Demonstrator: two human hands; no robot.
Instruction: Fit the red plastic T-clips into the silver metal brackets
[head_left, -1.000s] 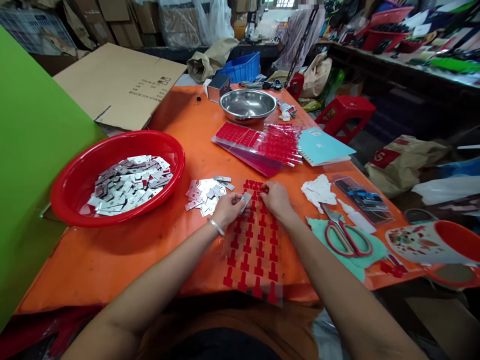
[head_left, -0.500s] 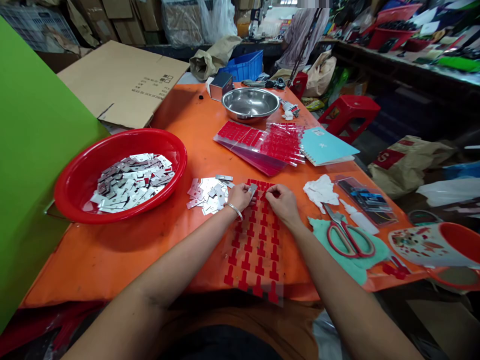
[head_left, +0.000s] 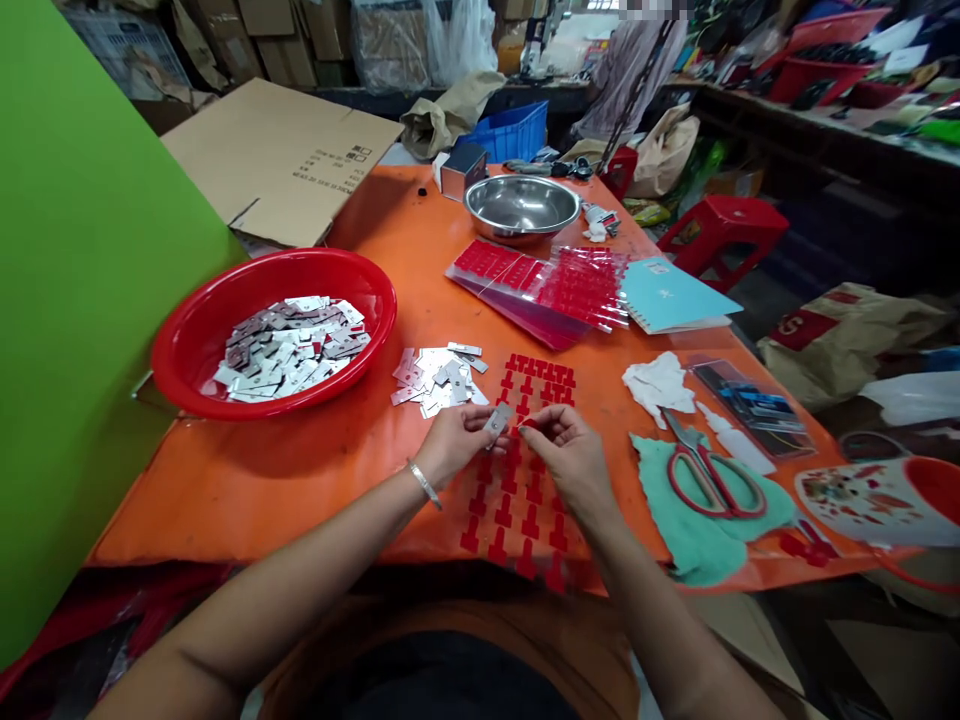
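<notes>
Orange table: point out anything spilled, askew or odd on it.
Nothing spilled or damaged stands out. The pile of metal plates beside the red basin looks untidy, overlapping at mixed angles, while the red pieces lie in rows.

Left hand (head_left: 453, 442) and right hand (head_left: 571, 458) now farther down the red T-shape sheet (head_left: 531, 522), nearer the person

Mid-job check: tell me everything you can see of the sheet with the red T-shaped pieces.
The sheet looks like thin clear plastic bearing rows of red T-shaped pieces, packed closer at the far end. It lies on the orange tabletop, long side running away from the camera, its near end at the tabletop's front edge. The left hand, holding a small metal plate, and the right hand hide part of it; whether either touches it is unclear.
</notes>
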